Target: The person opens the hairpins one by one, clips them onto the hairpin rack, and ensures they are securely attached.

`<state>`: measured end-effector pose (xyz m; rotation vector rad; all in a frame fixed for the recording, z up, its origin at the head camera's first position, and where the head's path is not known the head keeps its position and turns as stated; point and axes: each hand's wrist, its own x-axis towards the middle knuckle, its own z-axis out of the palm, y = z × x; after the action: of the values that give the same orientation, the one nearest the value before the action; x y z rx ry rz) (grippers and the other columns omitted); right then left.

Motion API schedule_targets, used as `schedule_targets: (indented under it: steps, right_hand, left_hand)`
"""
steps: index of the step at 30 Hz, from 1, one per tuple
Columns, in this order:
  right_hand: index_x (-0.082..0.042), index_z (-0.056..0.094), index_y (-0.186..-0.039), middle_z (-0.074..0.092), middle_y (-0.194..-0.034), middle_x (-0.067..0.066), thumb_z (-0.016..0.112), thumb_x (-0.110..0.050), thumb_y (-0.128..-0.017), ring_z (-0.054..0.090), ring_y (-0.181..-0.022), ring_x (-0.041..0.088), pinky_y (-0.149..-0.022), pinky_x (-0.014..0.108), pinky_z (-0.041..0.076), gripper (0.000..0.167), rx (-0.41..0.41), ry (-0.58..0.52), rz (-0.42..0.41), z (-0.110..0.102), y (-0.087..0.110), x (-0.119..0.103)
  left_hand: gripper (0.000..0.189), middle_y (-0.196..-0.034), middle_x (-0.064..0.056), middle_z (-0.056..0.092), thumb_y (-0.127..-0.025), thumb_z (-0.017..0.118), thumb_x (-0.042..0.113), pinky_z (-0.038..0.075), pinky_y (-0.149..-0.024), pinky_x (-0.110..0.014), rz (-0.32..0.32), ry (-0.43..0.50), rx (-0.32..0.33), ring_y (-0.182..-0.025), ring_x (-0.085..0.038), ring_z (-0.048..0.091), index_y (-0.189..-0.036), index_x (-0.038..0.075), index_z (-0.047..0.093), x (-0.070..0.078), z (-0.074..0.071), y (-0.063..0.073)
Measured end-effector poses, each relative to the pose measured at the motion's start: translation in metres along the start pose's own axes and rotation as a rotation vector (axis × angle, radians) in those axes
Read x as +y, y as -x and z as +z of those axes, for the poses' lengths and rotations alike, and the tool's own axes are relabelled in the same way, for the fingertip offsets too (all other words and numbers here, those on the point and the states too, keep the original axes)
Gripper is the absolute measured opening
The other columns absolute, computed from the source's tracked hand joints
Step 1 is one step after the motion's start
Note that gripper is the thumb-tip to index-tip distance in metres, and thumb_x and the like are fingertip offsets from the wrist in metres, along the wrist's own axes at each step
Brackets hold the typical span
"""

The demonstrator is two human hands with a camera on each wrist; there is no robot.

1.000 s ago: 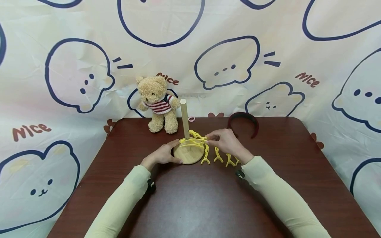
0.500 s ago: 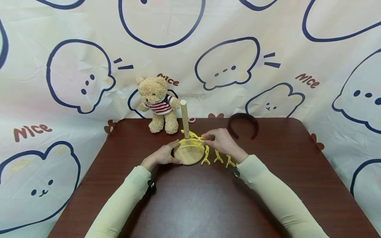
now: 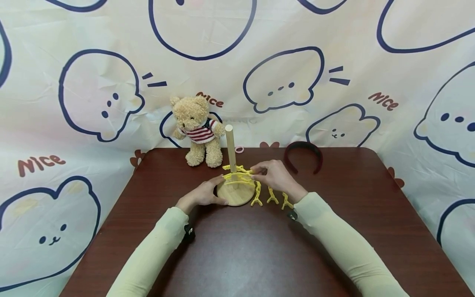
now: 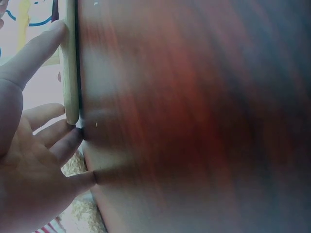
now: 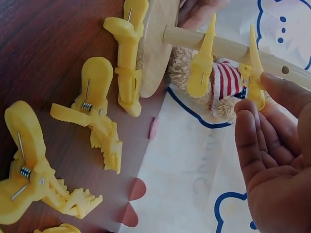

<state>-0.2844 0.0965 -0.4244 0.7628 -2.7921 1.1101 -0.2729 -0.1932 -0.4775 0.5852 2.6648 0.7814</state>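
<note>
A round wooden base (image 3: 235,196) carries an upright wooden post (image 3: 230,150). My left hand (image 3: 202,192) holds the base at its left rim; in the left wrist view the thumb (image 4: 41,51) and fingers sit around the edge of the disc (image 4: 71,73). My right hand (image 3: 276,175) pinches a yellow alligator hair clip (image 5: 256,80) between thumb and fingertips, right at the post. Another yellow clip (image 5: 199,75) sits on the post, lower down, with its long jaw across it. The right wrist view shows a small hole in the post (image 5: 233,47) just beyond my thumb.
Several more yellow spring clips (image 5: 90,107) stand on the brown table (image 3: 237,255) to the base's right. Behind are a teddy bear (image 3: 198,132) in a striped shirt, a small pink ring (image 3: 239,149) and a dark red headband (image 3: 303,144). A printed cloth hangs at the back.
My right hand has shifted a little left, bringing its clip across the post. The left hand keeps its hold on the base, which stays in place.
</note>
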Motion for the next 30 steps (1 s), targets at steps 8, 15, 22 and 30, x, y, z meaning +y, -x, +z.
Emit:
schedule_targets:
  steps: [8,15,22,30]
  right_hand:
    - [-0.015,0.078,-0.109,0.077,-0.092,-0.003,0.079,-0.028,-0.087,0.069,-0.079,0.009,-0.071,0.028,0.058,0.025,-0.025,-0.013,0.021,-0.0011,0.0002,0.0025]
    - [-0.015,0.074,-0.114,0.074,-0.095,-0.002,0.078,-0.029,-0.088,0.067,-0.082,0.011,-0.074,0.030,0.057,0.030,-0.049,-0.030,0.057,-0.0031,0.0010,0.0002]
    - [-0.016,0.073,-0.114,0.073,-0.096,-0.001,0.078,-0.030,-0.087,0.066,-0.084,0.013,-0.076,0.031,0.057,0.031,-0.061,-0.036,0.092,-0.0029,0.0010,0.0000]
    - [-0.019,0.073,-0.114,0.072,-0.096,-0.003,0.079,-0.031,-0.086,0.066,-0.086,0.013,-0.078,0.032,0.057,0.031,-0.063,-0.043,0.105,-0.0010,0.0007,0.0026]
  left_hand:
    - [0.095,-0.166,-0.014,0.024,-0.080,0.083,0.041,0.028,-0.120,-0.052,0.003,-0.001,0.004,-0.150,-0.036,0.028,-0.154,0.005,0.035,-0.0006,0.0009,0.0004]
    - [0.095,-0.166,-0.014,0.024,-0.080,0.083,0.041,0.028,-0.121,-0.052,0.009,0.002,0.010,-0.151,-0.036,0.028,-0.154,0.005,0.036,-0.0006,0.0010,-0.0004]
    - [0.095,-0.166,-0.012,0.024,-0.080,0.083,0.041,0.028,-0.121,-0.051,0.000,0.008,0.005,-0.151,-0.035,0.028,-0.155,0.006,0.035,0.0006,0.0005,0.0004]
    - [0.096,-0.167,-0.013,0.023,-0.080,0.084,0.041,0.028,-0.121,-0.051,-0.006,0.005,0.000,-0.151,-0.035,0.027,-0.155,0.006,0.035,0.0000,-0.0002,-0.0002]
